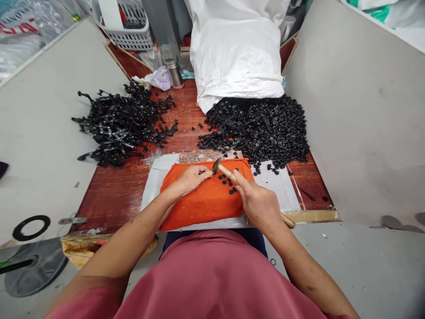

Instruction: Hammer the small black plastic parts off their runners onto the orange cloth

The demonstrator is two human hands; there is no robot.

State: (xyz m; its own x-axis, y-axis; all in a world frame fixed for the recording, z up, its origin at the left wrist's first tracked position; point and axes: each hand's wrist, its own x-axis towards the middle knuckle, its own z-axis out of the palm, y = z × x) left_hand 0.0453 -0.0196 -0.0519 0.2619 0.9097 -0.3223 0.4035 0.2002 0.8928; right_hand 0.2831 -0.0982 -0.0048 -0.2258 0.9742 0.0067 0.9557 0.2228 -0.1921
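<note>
My right hand (257, 201) grips the hammer (232, 175), handle angling up-left so its head sits just beside my left hand (192, 177), which pinches a small black piece on the orange cloth (202, 204).

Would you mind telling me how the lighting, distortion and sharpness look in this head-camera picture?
Head view: even, soft light, no hard shadows; wide-angle bending curves the grey side panels outward; mild glare on the white woven sack; the right hand with the wooden-handled hammer is slightly soft over the orange cloth pad.
</note>
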